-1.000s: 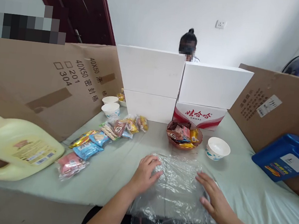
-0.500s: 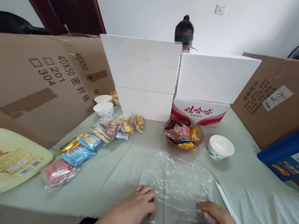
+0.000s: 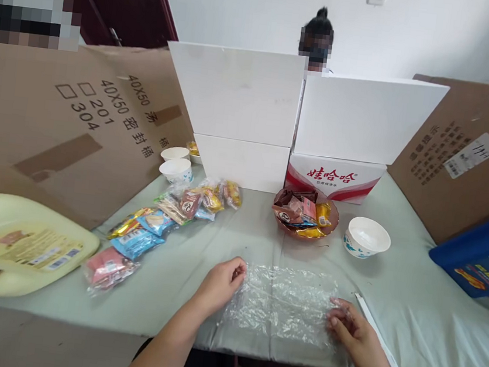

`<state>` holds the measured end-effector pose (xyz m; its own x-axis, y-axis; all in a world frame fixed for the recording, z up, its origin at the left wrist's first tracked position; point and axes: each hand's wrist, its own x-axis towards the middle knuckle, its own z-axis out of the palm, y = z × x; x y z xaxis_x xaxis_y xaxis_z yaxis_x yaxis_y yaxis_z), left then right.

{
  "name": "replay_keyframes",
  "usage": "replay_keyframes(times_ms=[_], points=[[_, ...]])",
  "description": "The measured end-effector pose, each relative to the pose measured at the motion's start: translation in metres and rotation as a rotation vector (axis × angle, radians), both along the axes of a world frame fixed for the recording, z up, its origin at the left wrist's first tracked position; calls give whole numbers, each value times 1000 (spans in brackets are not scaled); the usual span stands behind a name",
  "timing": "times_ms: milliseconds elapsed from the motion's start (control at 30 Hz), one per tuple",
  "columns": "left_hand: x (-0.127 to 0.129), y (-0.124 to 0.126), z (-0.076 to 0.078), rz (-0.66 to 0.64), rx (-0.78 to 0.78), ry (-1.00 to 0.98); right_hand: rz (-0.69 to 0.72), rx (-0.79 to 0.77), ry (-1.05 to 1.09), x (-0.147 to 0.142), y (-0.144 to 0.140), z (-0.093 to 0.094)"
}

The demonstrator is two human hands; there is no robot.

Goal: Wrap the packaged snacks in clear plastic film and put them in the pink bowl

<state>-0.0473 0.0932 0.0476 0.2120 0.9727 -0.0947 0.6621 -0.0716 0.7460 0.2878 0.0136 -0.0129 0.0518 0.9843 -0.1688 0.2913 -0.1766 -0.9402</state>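
Note:
A crinkled clear plastic sheet point(image 3: 284, 303) lies flat on the green-covered table point(image 3: 200, 261) right in front of me. My left hand point(image 3: 219, 284) pinches its left edge near the far corner. At the sheet's right edge my right hand point(image 3: 349, 331) grips the plastic between fingers and thumb. The sheet looks folded to a smaller rectangle between the two hands. A thin white strip point(image 3: 375, 334) lies just right of my right hand.
A brown bowl of wrapped snacks point(image 3: 305, 214) and a white bowl point(image 3: 367, 237) stand beyond the sheet. Snack packets point(image 3: 165, 221) trail off left. A yellow jug point(image 3: 17, 243) lies far left, a blue jug point(image 3: 479, 254) right. Cardboard walls and white boxes point(image 3: 241, 95) ring the table; a person sits behind.
The sheet was spread wide under my flat palms; both hands drew back to the near edge, then took the side edges. It now lies as a shorter rectangle.

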Motion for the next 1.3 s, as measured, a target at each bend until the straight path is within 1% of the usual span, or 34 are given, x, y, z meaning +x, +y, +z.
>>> replay_keyframes(times_ms=[67, 167, 233, 300, 367, 500, 600, 667, 733, 767, 867, 900, 933, 967, 1033, 1100, 1167, 1233, 1300], points=[[6, 3, -4, 62, 56, 37, -66, 65, -19, -7, 5, -1], [10, 6, -11, 90, 82, 53, -146, 146, -34, -16, 14, 2], [10, 8, -14, 92, 94, 71, -200, 190, -112, -19, 20, 3], [9, 10, -16, 92, 106, 92, -223, 232, -249, -19, 24, 3], [8, 12, -18, 103, 122, 113, -219, 282, -371, -19, 28, 0], [6, 14, -22, 121, 143, 143, -191, 384, -536, -22, 34, -3], [5, 15, -27, 126, 159, 190, -153, 466, -652, -27, 37, 1], [4, 17, -29, 120, 174, 209, -124, 482, -743, -29, 40, 5], [3, 18, -28, 134, 237, 216, -96, 455, -854, -30, 41, 6], [3, 18, -27, 161, 300, 223, -81, 435, -908, -30, 42, 6], [7, 12, -18, 252, 551, 249, -30, 395, -1018, -30, 43, 1], [12, 7, -15, 236, 608, 250, -16, 389, -1037, -31, 43, 0], [17, 2, -13, 181, 637, 245, -7, 386, -1052, -31, 43, -2], [24, -3, -12, 97, 638, 236, 0, 382, -1064, -32, 43, -4], [39, -15, -15, -115, 576, 232, 11, 373, -1082, -33, 43, -7], [52, -24, -21, -325, 478, 272, 25, 366, -1093, -32, 43, -8], [59, -29, -28, -473, 368, 347, 44, 373, -1109, -28, 43, -8], [61, -31, -34, -539, 274, 410, 25, 379, -1149, -22, 42, -5], [60, -31, -37, -550, 223, 434, -79, 370, -1207, -19, 41, 1]])
